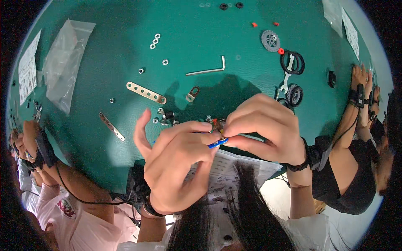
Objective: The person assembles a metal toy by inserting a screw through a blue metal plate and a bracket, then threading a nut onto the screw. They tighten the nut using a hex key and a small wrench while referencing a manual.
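Blue shows on a slim piece (218, 143) just below the frame's centre, glossy, round-ended and mostly covered by fingers. The left hand (180, 163) pinches it; the right hand's (268, 129) thumb and forefinger press together at its right end, near a yellowish bit. Below them, a white sheet (266, 168) carries print too small to read. At lower left, a neighbour's pink shirt (50, 205) bears a lettered badge (67, 208). Farther up the green tabletop (104, 54) lie a perforated metal strip (146, 93), a hex key (206, 72) and a grey wheel (270, 41), upper right.
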The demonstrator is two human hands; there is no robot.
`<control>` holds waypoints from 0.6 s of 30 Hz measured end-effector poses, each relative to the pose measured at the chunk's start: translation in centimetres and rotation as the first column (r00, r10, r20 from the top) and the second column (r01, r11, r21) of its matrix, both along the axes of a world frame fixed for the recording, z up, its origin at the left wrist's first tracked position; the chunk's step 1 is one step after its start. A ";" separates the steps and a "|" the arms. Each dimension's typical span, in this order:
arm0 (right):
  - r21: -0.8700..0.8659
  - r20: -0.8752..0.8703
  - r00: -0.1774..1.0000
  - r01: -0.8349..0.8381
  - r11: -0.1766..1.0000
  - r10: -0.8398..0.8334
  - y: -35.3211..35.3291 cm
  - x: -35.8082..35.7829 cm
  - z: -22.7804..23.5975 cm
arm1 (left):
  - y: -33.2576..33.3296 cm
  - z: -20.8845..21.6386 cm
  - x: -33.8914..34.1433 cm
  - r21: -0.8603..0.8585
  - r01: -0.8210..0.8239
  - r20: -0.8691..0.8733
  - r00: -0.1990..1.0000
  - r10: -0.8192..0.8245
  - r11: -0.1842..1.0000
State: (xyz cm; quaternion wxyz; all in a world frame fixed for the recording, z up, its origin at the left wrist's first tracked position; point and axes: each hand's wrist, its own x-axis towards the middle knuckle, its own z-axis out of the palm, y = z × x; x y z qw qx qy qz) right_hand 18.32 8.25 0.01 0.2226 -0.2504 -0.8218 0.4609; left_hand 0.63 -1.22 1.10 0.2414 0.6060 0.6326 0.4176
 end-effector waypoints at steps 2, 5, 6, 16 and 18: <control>0.064 0.014 1.000 -0.003 0.998 0.003 0.0 0.2 0.3 | 0.1 0.1 0.3 0.007 0.002 0.011 1.000 -0.002 1.000; 0.100 0.017 1.000 -0.006 0.995 0.004 0.0 0.2 0.3 | 0.2 0.0 0.4 0.017 -0.009 0.009 1.000 0.009 1.000; 0.100 0.016 1.000 -0.006 0.995 0.004 -0.1 0.2 0.2 | 0.2 0.0 0.3 0.005 0.000 0.002 1.000 0.000 1.000; 0.234 -0.006 1.000 -0.004 0.972 0.005 -0.6 -0.3 0.2 | -0.1 0.6 0.0 -0.053 0.027 -0.046 0.998 -0.029 0.998; 0.235 -0.013 1.000 0.003 0.972 0.000 -0.6 -0.1 0.2 | 0.1 1.0 0.1 -0.076 0.021 -0.039 0.999 -0.024 0.997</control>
